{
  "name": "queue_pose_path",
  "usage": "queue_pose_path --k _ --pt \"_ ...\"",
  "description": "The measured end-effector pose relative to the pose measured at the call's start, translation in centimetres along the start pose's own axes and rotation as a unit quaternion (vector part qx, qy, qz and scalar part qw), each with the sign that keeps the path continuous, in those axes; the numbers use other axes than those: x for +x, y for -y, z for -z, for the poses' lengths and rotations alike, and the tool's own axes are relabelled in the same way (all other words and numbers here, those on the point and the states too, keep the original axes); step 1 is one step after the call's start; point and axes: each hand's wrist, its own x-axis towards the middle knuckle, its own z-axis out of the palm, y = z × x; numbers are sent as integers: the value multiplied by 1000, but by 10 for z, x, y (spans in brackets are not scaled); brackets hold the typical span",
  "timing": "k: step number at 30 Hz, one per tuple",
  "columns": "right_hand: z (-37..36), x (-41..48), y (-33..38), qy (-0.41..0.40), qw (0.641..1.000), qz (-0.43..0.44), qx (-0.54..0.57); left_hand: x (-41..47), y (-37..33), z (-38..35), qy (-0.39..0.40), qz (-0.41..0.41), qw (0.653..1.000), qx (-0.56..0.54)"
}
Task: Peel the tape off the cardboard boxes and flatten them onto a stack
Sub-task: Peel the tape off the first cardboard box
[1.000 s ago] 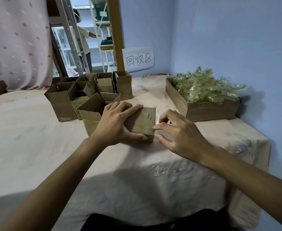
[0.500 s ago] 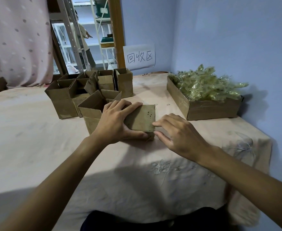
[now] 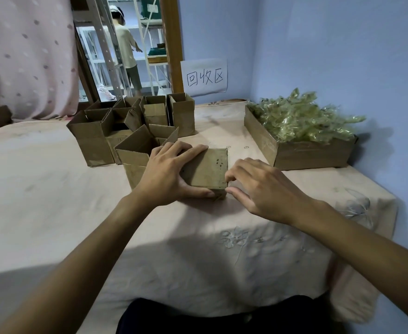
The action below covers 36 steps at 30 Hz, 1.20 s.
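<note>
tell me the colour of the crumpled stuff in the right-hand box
The crumpled stuff is translucent yellow-green; the head view shows it.

One head-worn wide-angle view looks forward and down, close over the cardboard box (image 3: 207,168), facing the blue wall corner (image 3: 253,56)

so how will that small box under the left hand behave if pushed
Probably light: the small box is thin cardboard. Likely stiff, as the left hand holds it without denting. Flat-sided and low, it should slide on the tablecloth rather than roll or tip.
</note>
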Motion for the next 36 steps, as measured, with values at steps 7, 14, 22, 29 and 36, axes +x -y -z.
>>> queue_pose_path --k 7,14,22,29,36 --pt "9 11 1 96 992 -59 59 5 1 5 45 5 999 3" --pt "7 5 2 55 998 -32 7 6 3 6 58 29 998 -7" --pt "3 2 1 -6 1000 -10 -18 8 4 1 45 29 999 -11" --pt "-1 11 7 8 1000 -26 6 11 5 2 52 44 997 -24" --pt "3 11 5 42 997 -40 46 15 8 1 65 49 996 -41"
